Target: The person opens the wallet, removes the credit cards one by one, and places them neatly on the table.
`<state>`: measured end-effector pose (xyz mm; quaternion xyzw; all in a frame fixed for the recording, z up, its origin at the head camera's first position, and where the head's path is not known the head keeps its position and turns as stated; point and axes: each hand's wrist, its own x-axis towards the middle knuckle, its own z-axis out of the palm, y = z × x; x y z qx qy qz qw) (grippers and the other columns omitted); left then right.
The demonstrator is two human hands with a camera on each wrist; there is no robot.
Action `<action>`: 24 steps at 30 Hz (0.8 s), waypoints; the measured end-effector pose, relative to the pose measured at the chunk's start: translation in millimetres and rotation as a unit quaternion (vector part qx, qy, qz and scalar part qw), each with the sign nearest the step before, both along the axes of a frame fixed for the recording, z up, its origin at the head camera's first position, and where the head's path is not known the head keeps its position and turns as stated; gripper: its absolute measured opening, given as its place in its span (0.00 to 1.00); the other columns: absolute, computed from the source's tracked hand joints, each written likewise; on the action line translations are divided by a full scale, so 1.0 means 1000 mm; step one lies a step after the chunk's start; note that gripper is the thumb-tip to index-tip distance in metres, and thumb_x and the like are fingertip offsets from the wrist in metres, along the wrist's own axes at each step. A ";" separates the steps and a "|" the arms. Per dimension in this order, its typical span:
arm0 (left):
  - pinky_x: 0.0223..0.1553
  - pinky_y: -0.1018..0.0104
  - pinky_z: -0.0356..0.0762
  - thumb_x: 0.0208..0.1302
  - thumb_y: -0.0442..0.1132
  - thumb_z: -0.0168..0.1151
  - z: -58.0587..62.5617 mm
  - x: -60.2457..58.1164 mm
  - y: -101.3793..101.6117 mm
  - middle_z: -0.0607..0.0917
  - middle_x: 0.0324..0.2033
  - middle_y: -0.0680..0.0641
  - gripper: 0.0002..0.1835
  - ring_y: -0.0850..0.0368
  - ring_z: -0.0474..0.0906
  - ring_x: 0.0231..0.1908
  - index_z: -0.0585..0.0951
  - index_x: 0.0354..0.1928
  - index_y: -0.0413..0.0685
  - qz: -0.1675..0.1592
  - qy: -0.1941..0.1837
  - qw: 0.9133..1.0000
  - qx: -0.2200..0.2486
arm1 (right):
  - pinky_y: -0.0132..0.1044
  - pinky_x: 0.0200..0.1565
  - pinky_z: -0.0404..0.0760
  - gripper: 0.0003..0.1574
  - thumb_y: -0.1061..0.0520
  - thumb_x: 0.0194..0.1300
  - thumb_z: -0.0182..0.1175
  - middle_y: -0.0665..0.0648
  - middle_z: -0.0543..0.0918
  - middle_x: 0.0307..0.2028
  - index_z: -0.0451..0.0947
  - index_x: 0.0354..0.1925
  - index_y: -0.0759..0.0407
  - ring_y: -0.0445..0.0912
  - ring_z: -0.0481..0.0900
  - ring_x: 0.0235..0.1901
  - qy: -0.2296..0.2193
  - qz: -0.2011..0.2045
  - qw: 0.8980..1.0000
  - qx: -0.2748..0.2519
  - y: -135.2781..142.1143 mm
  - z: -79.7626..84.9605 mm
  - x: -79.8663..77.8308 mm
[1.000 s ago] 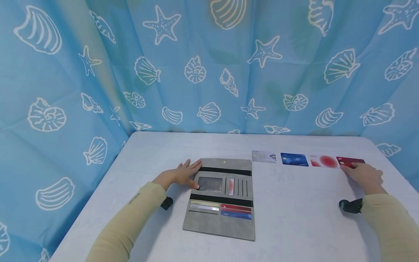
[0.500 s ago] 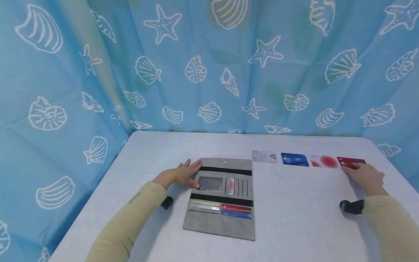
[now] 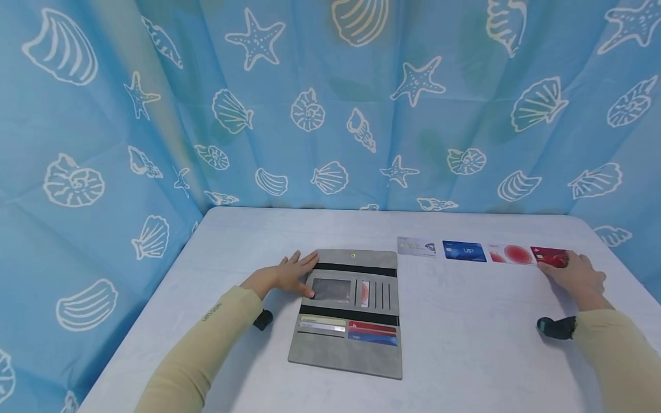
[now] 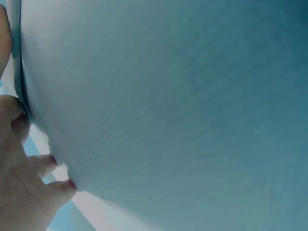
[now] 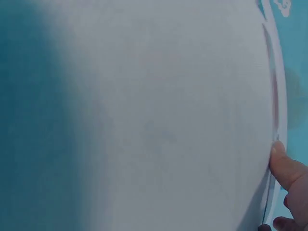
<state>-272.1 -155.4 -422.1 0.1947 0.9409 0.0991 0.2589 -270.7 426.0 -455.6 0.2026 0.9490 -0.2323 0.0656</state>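
Reaching forward and well apart, two arms in beige long sleeves [image 3: 206, 338] stretch over the table. The left hand [image 3: 288, 278] lies with its fingers spread at the left edge of an open grey folding wallet [image 3: 346, 358], thumb on the edge, grasping nothing. The right hand [image 3: 575, 276] sits low at a dark red rectangular card [image 3: 549, 256], thumb at its near left corner and the other fingers about its right end; whether they pinch it I cannot tell. That card lies flat, partly covered by the hand, at the right end of a row: silver-grey card [image 3: 416, 246], blue VIP card [image 3: 465, 251], white card with red circles [image 3: 508, 253]. The wallet lies well left of it, several cards in its slots. Beneath is a whitish tabletop [image 3: 465, 355]; behind hangs a blue curtain [image 3: 330, 74] with white shells and starfish.
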 end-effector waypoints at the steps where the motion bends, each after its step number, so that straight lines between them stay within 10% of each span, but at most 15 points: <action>1: 0.67 0.46 0.29 0.55 0.57 0.61 0.000 0.000 0.000 0.38 0.72 0.52 0.51 0.43 0.28 0.70 0.41 0.72 0.53 0.000 0.000 1.000 -0.001 | 0.60 0.33 0.73 0.58 0.42 0.57 0.60 0.81 0.48 0.54 0.42 0.64 0.77 0.77 0.47 0.53 0.003 0.005 1.000 -0.004 0.001 0.000 0.000; 11: 0.67 0.46 0.29 0.55 0.57 0.61 -0.001 -0.002 -0.001 0.38 0.72 0.53 0.52 0.44 0.27 0.70 0.41 0.72 0.53 0.003 -0.002 1.000 -0.004 | 0.67 0.43 0.70 0.53 0.49 0.58 0.61 0.83 0.46 0.56 0.43 0.63 0.79 0.75 0.49 0.53 0.075 0.075 0.994 -0.008 -0.023 0.017 0.009; 24: 0.67 0.47 0.29 0.55 0.58 0.61 -0.002 -0.002 0.000 0.37 0.72 0.53 0.52 0.44 0.27 0.70 0.41 0.72 0.53 0.002 -0.004 1.000 -0.014 | 0.53 0.41 0.79 0.41 0.46 0.63 0.56 0.76 0.71 0.49 0.58 0.63 0.73 0.65 0.71 0.45 0.150 0.190 0.968 -0.059 -0.143 0.047 0.032</action>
